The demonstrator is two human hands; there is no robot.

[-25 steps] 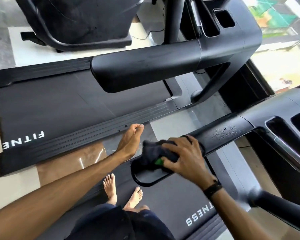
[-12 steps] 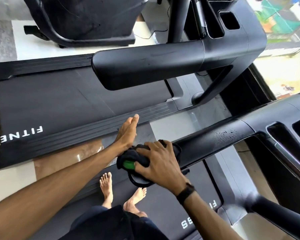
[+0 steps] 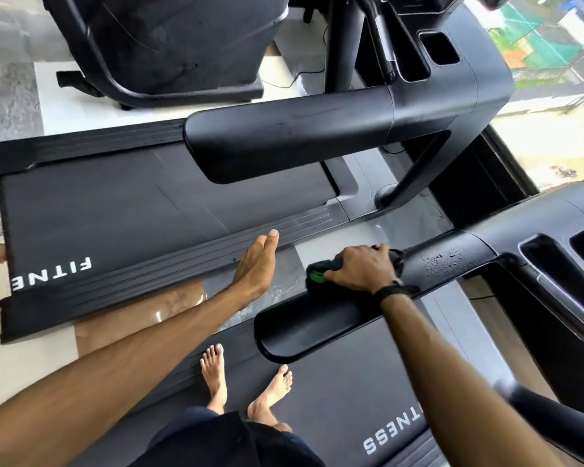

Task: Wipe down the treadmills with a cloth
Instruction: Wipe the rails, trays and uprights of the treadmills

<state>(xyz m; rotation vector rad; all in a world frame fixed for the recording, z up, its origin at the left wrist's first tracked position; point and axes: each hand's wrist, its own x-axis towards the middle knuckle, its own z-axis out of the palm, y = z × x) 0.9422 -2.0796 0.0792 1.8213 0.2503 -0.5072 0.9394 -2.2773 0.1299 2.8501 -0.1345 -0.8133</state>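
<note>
Head view: near treadmill [image 3: 358,396], then its handrail [image 3: 317,318], where the right hand [image 3: 361,269] grips a dark cloth [image 3: 321,269] against the rail. Left hand [image 3: 255,264] hangs flat, fingers together, holding nothing. Wiping looks underway; droplets [image 3: 445,261] beyond likely need the next stroke.

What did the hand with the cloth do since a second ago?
The right hand, gripping the dark cloth, slid down to the handrail tip, then back up toward the water droplets. The left hand stayed flat in the air, holding nothing. The feet stayed on the belt.
</note>
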